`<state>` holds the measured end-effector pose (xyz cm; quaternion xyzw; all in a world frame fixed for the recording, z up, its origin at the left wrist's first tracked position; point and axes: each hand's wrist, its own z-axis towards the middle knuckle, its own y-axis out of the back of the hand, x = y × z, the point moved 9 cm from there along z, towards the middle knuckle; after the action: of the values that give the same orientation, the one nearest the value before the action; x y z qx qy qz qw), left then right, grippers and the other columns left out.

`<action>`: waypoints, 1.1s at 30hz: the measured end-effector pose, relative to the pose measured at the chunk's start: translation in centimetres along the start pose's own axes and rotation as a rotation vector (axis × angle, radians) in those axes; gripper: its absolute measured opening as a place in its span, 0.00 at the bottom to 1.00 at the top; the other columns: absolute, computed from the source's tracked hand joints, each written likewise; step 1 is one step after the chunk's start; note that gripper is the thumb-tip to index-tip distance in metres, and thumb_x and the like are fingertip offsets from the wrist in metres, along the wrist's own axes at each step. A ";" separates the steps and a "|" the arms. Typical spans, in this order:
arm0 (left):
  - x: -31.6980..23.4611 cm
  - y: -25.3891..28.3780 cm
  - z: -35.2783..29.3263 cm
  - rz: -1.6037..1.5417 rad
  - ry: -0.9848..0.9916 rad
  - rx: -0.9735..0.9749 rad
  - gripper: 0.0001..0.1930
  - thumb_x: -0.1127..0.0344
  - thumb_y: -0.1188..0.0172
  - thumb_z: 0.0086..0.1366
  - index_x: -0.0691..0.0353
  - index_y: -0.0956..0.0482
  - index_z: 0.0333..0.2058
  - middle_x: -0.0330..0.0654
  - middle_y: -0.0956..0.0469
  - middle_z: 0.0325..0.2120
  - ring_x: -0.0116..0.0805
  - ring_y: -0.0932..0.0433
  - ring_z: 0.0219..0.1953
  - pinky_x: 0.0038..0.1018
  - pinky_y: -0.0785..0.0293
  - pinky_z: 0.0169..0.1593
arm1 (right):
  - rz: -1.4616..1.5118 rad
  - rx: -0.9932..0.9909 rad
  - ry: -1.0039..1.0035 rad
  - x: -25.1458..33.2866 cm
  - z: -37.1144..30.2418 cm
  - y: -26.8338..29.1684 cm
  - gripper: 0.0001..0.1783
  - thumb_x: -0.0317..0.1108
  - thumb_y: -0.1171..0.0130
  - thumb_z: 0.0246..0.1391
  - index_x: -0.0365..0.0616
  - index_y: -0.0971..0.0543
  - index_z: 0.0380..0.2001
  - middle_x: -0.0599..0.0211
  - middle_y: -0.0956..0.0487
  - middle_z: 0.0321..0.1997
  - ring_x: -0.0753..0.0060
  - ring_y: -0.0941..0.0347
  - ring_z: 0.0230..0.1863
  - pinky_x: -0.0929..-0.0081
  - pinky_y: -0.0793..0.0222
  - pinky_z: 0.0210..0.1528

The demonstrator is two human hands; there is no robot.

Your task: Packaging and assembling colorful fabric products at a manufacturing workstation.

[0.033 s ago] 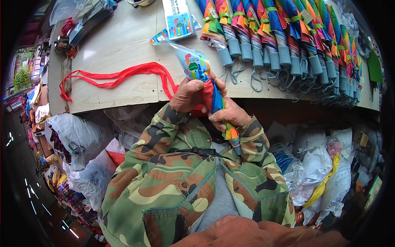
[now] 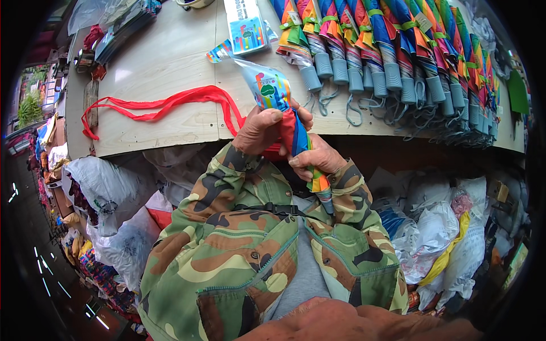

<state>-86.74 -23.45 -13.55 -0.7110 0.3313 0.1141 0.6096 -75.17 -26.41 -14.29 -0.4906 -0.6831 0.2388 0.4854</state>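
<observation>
A folded rainbow umbrella is held slantwise in front of my chest, its grey lower end close to my jacket. Over its far end sits a printed clear-and-blue plastic sleeve. My left hand is closed around the sleeve's edge and the umbrella, thumb on top. Lower down, my right hand grips the umbrella's body, with the thumb across the cloth. Just beyond the hands lies a stack of similar printed sleeves. A red strip of cloth runs across the table to beside my left hand.
Many folded rainbow umbrellas with grey handles and cord loops lie in rows on the table at the far right. White bags fill the space below the table edge, left and right. A dark stack lies far left.
</observation>
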 end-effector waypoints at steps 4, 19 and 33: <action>-2.6 -0.4 0.0 -0.060 -0.142 -0.027 0.41 0.43 0.31 0.70 0.66 0.32 0.70 0.59 0.21 0.61 0.58 0.19 0.61 0.54 0.22 0.65 | -0.072 -0.021 0.013 0.7 0.4 -0.6 0.19 0.30 0.29 0.56 0.37 0.21 0.49 0.70 0.24 0.25 0.78 0.30 0.16 0.78 0.35 0.19; -1.4 -1.1 -0.3 0.058 -0.076 -0.167 0.25 0.59 0.29 0.69 0.63 0.26 0.58 0.56 0.18 0.54 0.50 0.16 0.57 0.49 0.20 0.64 | -0.112 -0.040 0.075 1.6 1.1 -0.6 0.18 0.26 0.32 0.55 0.38 0.23 0.48 0.66 0.21 0.31 0.75 0.28 0.15 0.77 0.33 0.17; -0.5 0.1 -0.8 0.223 -0.122 -0.507 0.21 0.64 0.27 0.70 0.69 0.23 0.54 0.46 0.15 0.50 0.29 0.17 0.49 0.29 0.20 0.57 | -1.284 -0.839 0.447 5.4 2.0 -0.9 0.29 0.41 0.31 0.63 0.39 0.33 0.56 0.38 0.16 0.37 0.28 0.18 0.40 0.39 0.24 0.40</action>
<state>-87.37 -24.05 -13.13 -0.7917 0.3310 0.3022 0.4151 -77.59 -21.64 -12.06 -0.1795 -0.7516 -0.4684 0.4284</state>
